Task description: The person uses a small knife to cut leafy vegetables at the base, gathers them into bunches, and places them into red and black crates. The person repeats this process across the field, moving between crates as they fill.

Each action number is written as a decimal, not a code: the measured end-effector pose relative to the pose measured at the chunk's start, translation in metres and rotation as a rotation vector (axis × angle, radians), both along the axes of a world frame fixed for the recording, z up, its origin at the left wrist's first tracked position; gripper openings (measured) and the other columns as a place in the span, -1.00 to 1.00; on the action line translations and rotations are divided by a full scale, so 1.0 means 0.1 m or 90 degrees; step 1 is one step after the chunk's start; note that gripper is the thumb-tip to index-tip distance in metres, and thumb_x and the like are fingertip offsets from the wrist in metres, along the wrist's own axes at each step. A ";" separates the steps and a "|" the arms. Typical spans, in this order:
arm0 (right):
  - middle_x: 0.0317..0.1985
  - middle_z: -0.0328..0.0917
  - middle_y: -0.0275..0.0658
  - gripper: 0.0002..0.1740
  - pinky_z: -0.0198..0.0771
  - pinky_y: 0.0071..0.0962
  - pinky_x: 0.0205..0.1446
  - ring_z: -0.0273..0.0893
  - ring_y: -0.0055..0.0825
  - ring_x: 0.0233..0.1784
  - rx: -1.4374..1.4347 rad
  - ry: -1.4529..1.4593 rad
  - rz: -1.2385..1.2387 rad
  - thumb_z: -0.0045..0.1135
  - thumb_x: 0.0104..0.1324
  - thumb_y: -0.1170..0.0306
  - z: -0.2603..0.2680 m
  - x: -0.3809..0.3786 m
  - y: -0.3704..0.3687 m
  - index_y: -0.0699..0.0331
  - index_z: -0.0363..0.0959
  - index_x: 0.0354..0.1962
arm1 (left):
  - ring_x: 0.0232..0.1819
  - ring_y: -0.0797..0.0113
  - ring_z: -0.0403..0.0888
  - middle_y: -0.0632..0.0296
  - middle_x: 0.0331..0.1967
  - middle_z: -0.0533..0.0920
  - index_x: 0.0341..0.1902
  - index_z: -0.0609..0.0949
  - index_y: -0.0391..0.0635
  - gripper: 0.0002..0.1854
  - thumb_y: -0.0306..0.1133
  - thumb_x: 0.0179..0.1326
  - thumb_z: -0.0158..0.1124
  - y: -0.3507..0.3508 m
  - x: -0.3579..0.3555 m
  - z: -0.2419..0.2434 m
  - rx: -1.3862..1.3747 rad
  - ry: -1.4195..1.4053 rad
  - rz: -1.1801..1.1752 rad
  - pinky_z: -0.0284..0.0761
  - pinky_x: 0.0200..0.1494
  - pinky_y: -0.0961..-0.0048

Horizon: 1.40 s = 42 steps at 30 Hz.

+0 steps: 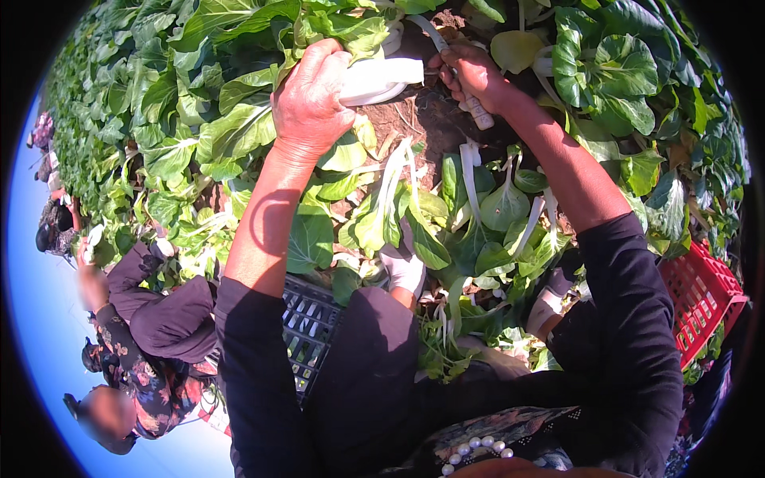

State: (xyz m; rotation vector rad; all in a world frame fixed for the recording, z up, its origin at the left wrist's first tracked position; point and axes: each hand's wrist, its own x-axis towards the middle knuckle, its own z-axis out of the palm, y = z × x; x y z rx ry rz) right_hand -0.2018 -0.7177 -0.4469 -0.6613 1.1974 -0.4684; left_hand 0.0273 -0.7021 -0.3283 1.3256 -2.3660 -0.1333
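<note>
My left hand (317,95) grips a head of bok choy (382,79) around its leaves and upper stalks. The thick white stalks stick out to the right, and their end looks squarely cut. To the right, my right hand (475,74) is closed around the pale handle (478,112) of a knife, and the handle bears writing. Its narrow metal blade (428,30) points up and left, past the stalks and apart from them; the tip is hard to make out among the plants. Below both hands, loose bok choy leaves (382,221) lie on brown soil (412,128).
Standing bok choy (621,66) fills the upper field on both sides. A dark plastic crate (308,334) is beside my left leg, and a red crate (705,299) at the right. Another person (161,322) crouches close on my left; more people (57,221) are farther off.
</note>
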 end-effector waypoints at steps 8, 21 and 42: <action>-0.38 0.58 -0.19 -0.59 0.41 -0.51 -0.46 0.50 -0.56 -0.49 0.140 -0.075 -0.322 -0.07 0.33 0.10 0.02 0.45 -0.46 0.33 0.43 -0.24 | -0.19 0.19 0.59 0.23 -0.10 0.57 -0.12 0.59 -0.14 -0.43 -0.65 -0.42 0.31 0.14 0.05 -0.12 -0.012 -0.097 -0.070 0.55 -0.20 0.40; -0.27 0.52 -0.41 -0.54 0.41 -0.63 -0.17 0.47 -0.70 -0.30 -0.181 -0.291 -0.244 0.09 0.17 0.30 0.80 -0.17 0.55 0.30 0.40 0.02 | -0.20 0.17 0.62 0.05 -0.16 0.62 -0.06 0.56 -0.22 -0.53 -0.60 -0.19 0.27 1.23 -0.16 0.92 0.629 0.270 -0.181 0.53 -0.14 0.38; -0.45 0.52 -0.27 -0.79 0.35 -0.46 -0.42 0.47 -0.50 -0.46 -0.412 0.224 0.052 0.06 0.32 0.34 1.67 -0.51 1.27 0.35 0.49 -0.24 | -0.18 0.23 0.61 -0.01 -0.16 0.60 0.26 0.31 -0.30 -0.17 -0.42 -0.22 0.33 1.49 -0.36 0.65 0.965 0.964 0.025 0.55 -0.15 0.43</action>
